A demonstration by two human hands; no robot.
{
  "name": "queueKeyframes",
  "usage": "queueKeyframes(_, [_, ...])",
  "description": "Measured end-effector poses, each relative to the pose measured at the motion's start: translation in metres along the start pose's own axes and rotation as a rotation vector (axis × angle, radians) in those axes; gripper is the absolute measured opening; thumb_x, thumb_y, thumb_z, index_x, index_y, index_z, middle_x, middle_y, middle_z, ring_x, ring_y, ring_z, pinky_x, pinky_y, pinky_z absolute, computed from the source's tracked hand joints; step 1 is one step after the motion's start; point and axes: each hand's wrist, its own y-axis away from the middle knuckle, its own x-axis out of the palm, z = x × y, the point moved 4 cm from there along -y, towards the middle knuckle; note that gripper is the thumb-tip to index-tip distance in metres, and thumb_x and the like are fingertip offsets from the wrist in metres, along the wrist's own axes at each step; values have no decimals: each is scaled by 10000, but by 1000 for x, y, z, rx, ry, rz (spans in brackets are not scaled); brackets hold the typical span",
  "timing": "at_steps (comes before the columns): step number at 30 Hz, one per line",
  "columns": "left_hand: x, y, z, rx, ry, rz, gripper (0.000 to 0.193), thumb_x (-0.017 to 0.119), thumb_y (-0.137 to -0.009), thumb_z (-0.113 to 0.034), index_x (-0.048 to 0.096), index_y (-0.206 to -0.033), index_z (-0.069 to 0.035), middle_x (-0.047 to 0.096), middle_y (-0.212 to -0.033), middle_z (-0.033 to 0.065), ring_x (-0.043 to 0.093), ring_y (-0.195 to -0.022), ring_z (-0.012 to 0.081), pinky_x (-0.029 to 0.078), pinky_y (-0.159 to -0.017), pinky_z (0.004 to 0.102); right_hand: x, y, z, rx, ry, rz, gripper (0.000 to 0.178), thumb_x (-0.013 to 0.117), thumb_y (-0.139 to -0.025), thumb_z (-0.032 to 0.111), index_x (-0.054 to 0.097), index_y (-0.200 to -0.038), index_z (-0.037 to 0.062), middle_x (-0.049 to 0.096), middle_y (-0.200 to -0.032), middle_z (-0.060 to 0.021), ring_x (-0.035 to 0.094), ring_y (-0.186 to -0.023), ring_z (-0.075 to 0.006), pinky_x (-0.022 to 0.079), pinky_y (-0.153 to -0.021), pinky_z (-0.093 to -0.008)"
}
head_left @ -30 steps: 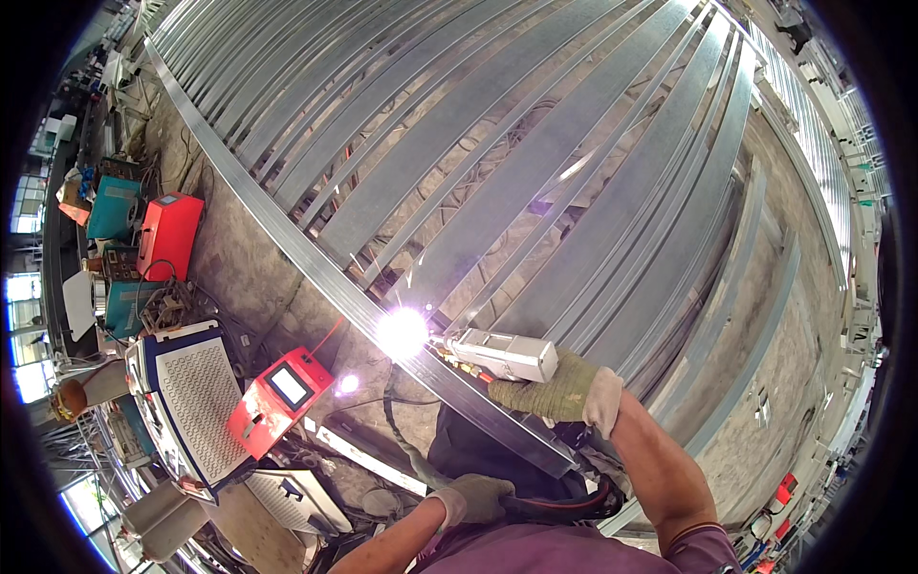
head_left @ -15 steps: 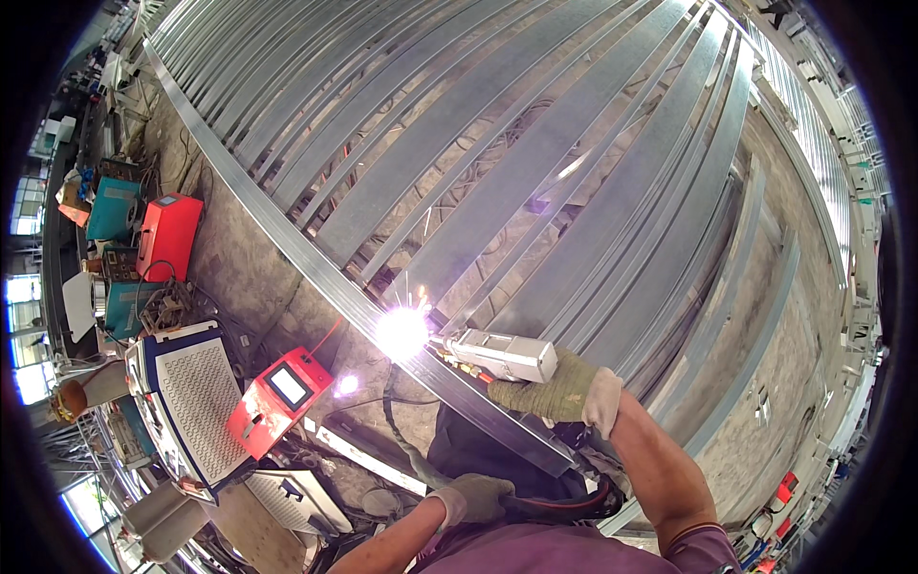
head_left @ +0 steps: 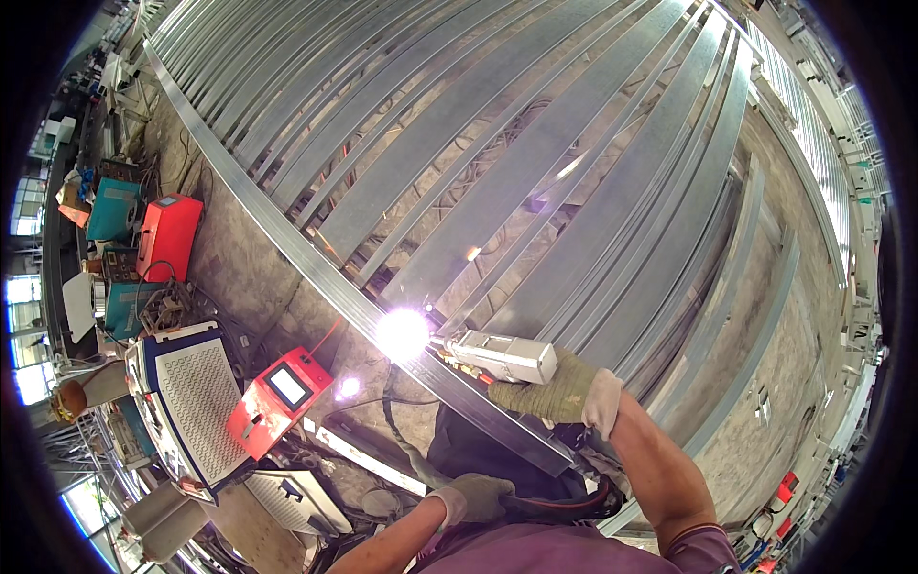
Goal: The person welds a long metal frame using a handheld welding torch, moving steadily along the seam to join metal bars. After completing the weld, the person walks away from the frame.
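My right hand (head_left: 566, 387), in an olive knit glove, is closed around a silver, box-shaped handheld welding gun (head_left: 507, 356). The gun's nozzle points left into a bright white glare (head_left: 402, 335) on the long metal rail (head_left: 320, 271), and the glare hides the spot where they meet. Flat galvanized bars (head_left: 535, 206) run away from that rail. Close to my body, my left hand (head_left: 478, 498), also gloved, is closed on a thick dark cable (head_left: 559, 507). The cable loops toward the right, below the rail's near end.
To the left stand a red machine with a screen (head_left: 279, 397), a white-and-blue cabinet with a perforated panel (head_left: 201, 407), and another red unit (head_left: 170, 237) beside teal ones (head_left: 117, 208). Dark hose (head_left: 397, 430) crosses the floor left of the rail. Loose metal strips (head_left: 755, 335) lie at right.
The upward spray of sparks above the glare has gone, and a small orange spark shows farther up among the bars. Both hands and the gun look unmoved.
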Motion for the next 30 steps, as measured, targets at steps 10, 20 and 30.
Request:
queueKeyframes(10, [2, -2, 0, -2, 4, 0, 456, 657, -896, -263, 706, -1322, -107, 762, -1237, 193, 702, -1216, 382, 522, -1039, 474, 2, -1, -9, -48, -14, -45, 642, 774, -975, 506, 642, -1490, 145, 765, -1160, -86, 699, -989, -211, 583, -842, -341])
queueKeyframes(20, [8, -6, 4, 23, 8, -68, 391, 694, -871, -281, 722, -1231, -133, 774, -1142, 161, 719, -1125, 383, 541, -973, 479, 1, 3, -12, 18, -106, -53, 673, 815, -964, 487, 625, -1532, 179, 763, -1031, -23, 626, -702, -107, 544, -614, -311])
queueKeyframes(30, [8, -12, -4, 86, 17, -80, 343, 688, -844, -262, 707, -1157, -123, 764, -1044, 183, 721, -1035, 411, 545, -911, 503, -20, 20, -21, 61, -167, -49, 747, 802, -948, 573, 605, -1538, 159, 776, -1027, -57, 646, -666, -115, 550, -595, -307])
